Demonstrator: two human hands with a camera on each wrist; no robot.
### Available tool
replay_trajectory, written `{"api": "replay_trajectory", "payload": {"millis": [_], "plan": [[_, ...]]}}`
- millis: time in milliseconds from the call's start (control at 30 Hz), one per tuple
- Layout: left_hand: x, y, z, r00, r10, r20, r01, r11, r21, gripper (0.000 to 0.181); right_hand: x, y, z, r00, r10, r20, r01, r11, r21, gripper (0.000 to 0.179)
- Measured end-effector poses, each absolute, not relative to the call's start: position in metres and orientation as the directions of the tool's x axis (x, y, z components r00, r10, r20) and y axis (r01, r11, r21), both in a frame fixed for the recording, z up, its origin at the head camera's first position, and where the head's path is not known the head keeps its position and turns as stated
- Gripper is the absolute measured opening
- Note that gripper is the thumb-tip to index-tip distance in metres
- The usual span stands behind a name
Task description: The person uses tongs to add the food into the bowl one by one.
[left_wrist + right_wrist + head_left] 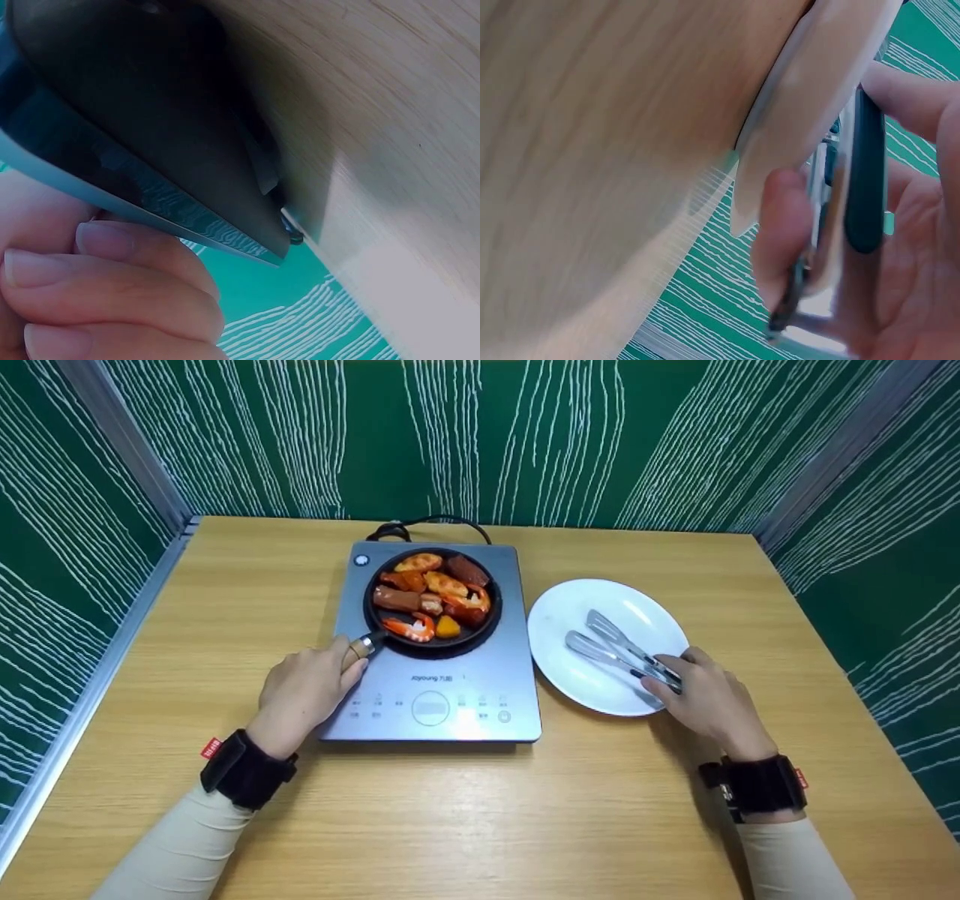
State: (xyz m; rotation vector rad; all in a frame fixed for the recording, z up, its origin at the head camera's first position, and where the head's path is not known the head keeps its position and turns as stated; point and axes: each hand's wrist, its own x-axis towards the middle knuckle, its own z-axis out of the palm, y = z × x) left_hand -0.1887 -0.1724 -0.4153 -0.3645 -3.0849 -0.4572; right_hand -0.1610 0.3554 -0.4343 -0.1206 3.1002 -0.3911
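Observation:
My left hand (pixel 307 686) grips the wooden handle (pixel 355 652) of a small black frying pan (pixel 496 616). The pan sits on a grey induction cooktop (pixel 480 675) and holds several food pieces, among them shrimp (pixel 409 628), a yellow chunk (pixel 448 627) and brown meat pieces (pixel 396 598). In the left wrist view, curled fingers (pixel 112 292) show beside the cooktop's edge (pixel 187 217). My right hand (pixel 709 697) holds metal tongs (pixel 616 636) by their black-trimmed handles (pixel 866 180). The tongs' two heads stand apart over a white plate (pixel 555 607).
A black power cord (pixel 442 518) loops behind the cooktop. The plate stands just right of the cooktop on a wooden table (pixel 450 817). Green panels (pixel 510 442) with white lines enclose the table's back and sides.

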Motion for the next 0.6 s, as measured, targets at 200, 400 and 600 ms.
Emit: {"api": "replay_trajectory", "payload": {"millis": [200, 400, 600], "plan": [[-0.1870, -0.1726, -0.4147, -0.973, 0.227, 0.042, 0.230, 0.930, 0.287, 0.035, -0.1600, 0.3547, -0.4364, -0.999, -0.050, -0.002, -0.049, 0.973, -0.224, 0.058], [-0.1867, -0.1723, -0.4157, -0.976, 0.216, 0.032, 0.217, 0.936, 0.279, 0.035, -0.1580, 0.3561, -0.4374, -0.997, -0.062, 0.040, -0.070, 0.972, -0.223, 0.057], [-0.1863, -0.1699, -0.4175, -0.975, 0.222, 0.019, 0.219, 0.934, 0.282, 0.035, -0.1515, 0.3559, -0.4347, -0.995, -0.061, 0.083, -0.078, 0.970, -0.230, 0.060]]}}
